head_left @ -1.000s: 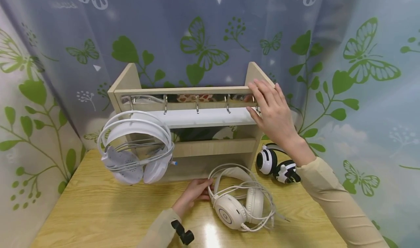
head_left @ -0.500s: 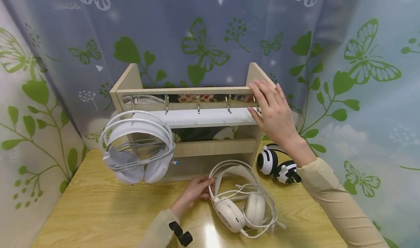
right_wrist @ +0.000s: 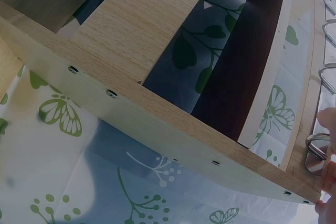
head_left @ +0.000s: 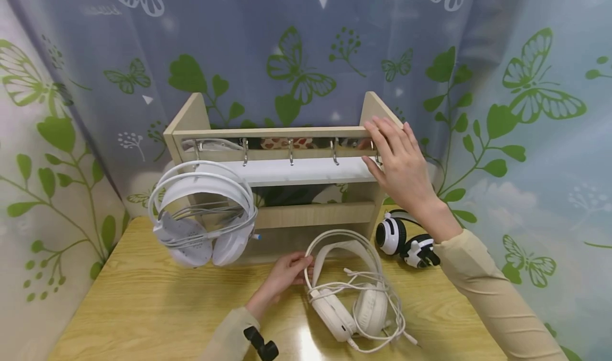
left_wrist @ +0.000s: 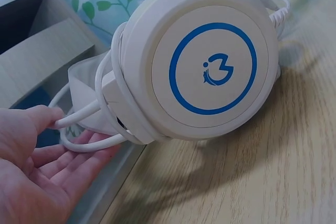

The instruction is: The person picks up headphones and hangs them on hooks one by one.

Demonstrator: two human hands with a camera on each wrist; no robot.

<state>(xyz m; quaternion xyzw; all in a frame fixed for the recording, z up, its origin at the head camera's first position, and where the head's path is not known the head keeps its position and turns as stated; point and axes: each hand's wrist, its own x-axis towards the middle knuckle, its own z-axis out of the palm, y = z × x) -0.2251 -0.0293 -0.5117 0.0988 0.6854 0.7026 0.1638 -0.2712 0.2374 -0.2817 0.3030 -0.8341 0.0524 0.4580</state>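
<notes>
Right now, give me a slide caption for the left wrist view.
A left hand holds white headphones by the headband, a blue ring marking the earcup.

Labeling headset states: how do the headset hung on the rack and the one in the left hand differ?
Support: the hung headset hangs at the leftmost hook of the rack; the held headset is in front of the rack, its band gripped by the left hand.
Cable: the hung headset's looks grey; the held headset's looks white.
Shared: both are pale over-ear headsets with cable wound around them.
</notes>
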